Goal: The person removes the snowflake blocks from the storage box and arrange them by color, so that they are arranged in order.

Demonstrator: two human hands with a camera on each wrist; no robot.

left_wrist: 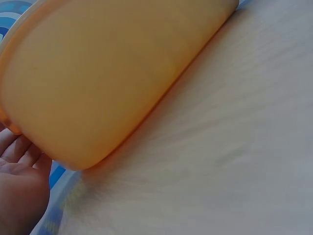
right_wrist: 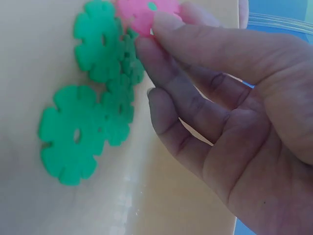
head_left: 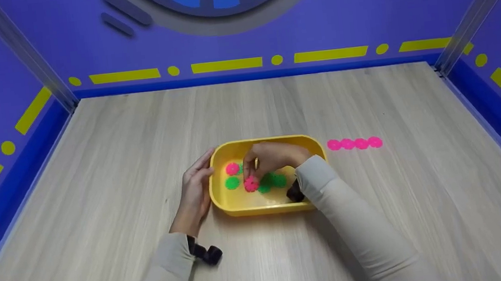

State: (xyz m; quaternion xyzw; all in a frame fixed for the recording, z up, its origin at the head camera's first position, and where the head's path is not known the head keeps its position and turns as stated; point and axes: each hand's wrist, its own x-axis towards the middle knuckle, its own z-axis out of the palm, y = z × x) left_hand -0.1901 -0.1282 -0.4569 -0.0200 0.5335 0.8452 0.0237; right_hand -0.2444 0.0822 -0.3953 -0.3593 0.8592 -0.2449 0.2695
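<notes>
A yellow plastic tub (head_left: pixel 262 210) stands on the table. My left hand (head_left: pixel 194 190) holds its left end, the thumb at the rim and the fingers along the outside wall. Inside the tub, my right hand (head_left: pixel 273 156) pinches a pink notched snowflake disc (head_left: pixel 251 183) between thumb and fingers. Green snowflake discs (right_wrist: pixel 72 134) lie close beneath that hand in the right wrist view, some overlapping. Toward the tub's left end are another pink disc (head_left: pixel 232 169) and a green disc (head_left: pixel 232 183). My right hand and wrist hide part of the tub's inside.
To the right of the tub, a straight row of several pink discs (head_left: pixel 361 143) lies on the wood-grain table (head_left: pixel 119 173), edges meeting. Blue-purple panels (head_left: pixel 240 44) wall in the back and both sides. A black wrist camera (head_left: pixel 211 255) sticks out beside the left cuff.
</notes>
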